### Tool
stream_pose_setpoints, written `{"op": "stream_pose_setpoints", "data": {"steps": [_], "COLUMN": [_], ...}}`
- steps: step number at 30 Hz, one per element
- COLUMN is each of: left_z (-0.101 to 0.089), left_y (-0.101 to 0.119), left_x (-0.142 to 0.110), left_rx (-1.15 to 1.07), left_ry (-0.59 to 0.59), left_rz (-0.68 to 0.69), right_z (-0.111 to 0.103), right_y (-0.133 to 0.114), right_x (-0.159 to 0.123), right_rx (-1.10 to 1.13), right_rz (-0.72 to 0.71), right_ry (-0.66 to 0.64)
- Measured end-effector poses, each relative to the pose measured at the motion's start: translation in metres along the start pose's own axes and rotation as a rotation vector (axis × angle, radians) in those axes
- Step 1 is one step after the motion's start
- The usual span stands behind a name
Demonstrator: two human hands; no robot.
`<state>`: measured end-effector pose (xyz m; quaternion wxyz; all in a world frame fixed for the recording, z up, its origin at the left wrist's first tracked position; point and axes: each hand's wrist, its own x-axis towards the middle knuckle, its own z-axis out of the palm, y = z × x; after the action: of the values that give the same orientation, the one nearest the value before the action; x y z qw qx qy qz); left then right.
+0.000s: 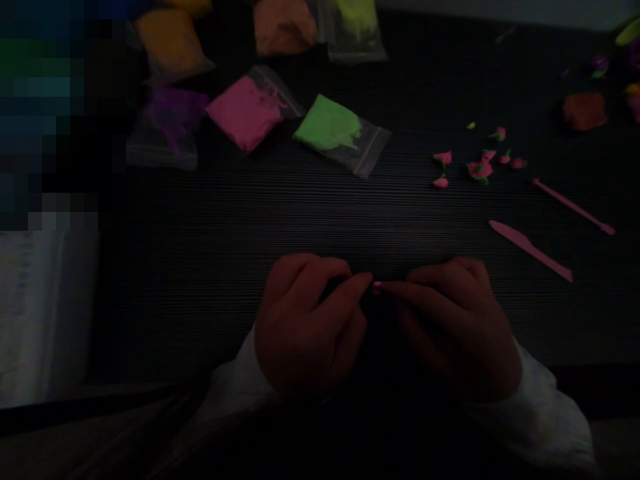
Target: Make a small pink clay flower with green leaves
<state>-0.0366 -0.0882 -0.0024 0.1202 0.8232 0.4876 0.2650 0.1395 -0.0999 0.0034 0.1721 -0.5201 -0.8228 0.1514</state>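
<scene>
- The pink bit (377, 287) is between the fingertips of both hands, just above the near part of the dark table (350, 217). It looks unfinished: no green shows on it.
- The right hand (460, 327) seems to pinch it between finger and thumb, though the thumb side is mostly in shadow.
- The left hand (310, 327) is curled, one fingertip right at the bit's other side; too dark to tell whether it grips.
- Beyond the right hand lie about seven pink-and-green buds (480, 171), which look done; one is bigger than the others. Set against them, this bit appears to lack its green part and perhaps some shaping.
- A loose green scrap (471, 125) lies near the buds, on no bud.
- The pink knife (530, 250) and pink stick (573, 205) lie to the right, untouched.
- Farther off, the pink bag (247, 115) and green bag (327, 125) look well filled, so material does not seem short.
</scene>
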Motion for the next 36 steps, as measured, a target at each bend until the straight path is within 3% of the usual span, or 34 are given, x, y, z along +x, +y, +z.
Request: {"op": "stream_pose_setpoints", "data": {"steps": [19, 36], "left_z": [-0.0009, -0.0002], "left_y": [-0.0002, -0.0003], "left_x": [0.0009, -0.0008], "left_rx": [-0.019, -0.009], "left_ry": [-0.009, -0.004], "left_rz": [0.011, 0.015], "right_z": [0.0, 0.0041], "right_y": [0.0006, 0.0007], "right_x": [-0.0015, 0.0028], "right_rx": [0.063, -0.08], "right_rz": [-0.01, 0.212], "right_ry": [0.018, 0.145]}}
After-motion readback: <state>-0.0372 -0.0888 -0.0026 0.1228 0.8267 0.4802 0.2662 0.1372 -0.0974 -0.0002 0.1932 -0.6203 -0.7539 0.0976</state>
